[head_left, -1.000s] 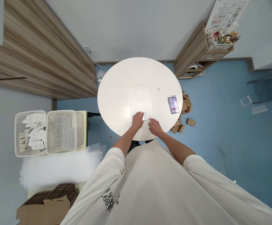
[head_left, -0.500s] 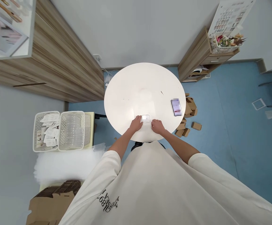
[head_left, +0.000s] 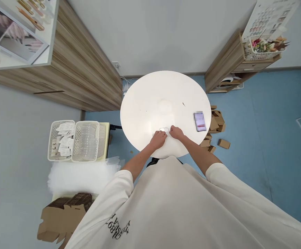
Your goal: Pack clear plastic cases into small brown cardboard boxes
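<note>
A small clear plastic box (head_left: 163, 129) lies flat near the front of the round white table (head_left: 145, 93). My left hand (head_left: 158, 139) is at its near left side, the bent fingers over its near edge and holding it. My right hand (head_left: 175, 132) is closed at the box's right end, thumb and fingers drawn together. Whatever sits between those fingertips is too small to make out. Part of the box is covered by my left fingers.
A phone-like pixelated item (head_left: 200, 121) lies on the table's right side. Left stand two white baskets (head_left: 73, 141) with packets and clear cases, above a stack of translucent sheets (head_left: 80, 178). Cardboard boxes (head_left: 217, 121) lie on the floor at right.
My left hand has shifted from beside the box onto its near edge. My right hand has moved up to the box's right end and closed. The camera view has swung slightly left.
</note>
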A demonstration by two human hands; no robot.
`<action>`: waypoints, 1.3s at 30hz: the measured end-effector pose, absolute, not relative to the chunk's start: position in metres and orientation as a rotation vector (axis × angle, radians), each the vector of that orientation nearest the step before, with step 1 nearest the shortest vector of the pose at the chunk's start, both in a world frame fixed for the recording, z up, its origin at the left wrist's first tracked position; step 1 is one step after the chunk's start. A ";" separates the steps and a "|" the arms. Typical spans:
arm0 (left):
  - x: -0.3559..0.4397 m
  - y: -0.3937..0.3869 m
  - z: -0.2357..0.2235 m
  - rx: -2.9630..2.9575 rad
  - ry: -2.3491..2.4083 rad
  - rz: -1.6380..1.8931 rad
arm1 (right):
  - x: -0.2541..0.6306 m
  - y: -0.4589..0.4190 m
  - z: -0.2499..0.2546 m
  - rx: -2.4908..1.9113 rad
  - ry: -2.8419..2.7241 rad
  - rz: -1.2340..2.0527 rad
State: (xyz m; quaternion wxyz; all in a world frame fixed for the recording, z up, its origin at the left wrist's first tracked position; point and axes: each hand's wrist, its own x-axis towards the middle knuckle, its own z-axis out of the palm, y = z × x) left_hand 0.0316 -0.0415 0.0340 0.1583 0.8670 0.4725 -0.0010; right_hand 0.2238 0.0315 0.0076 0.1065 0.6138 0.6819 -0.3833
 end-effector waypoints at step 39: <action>0.039 -0.030 0.008 2.041 1.604 -0.044 | 0.211 -0.016 0.012 1.279 2.571 -0.645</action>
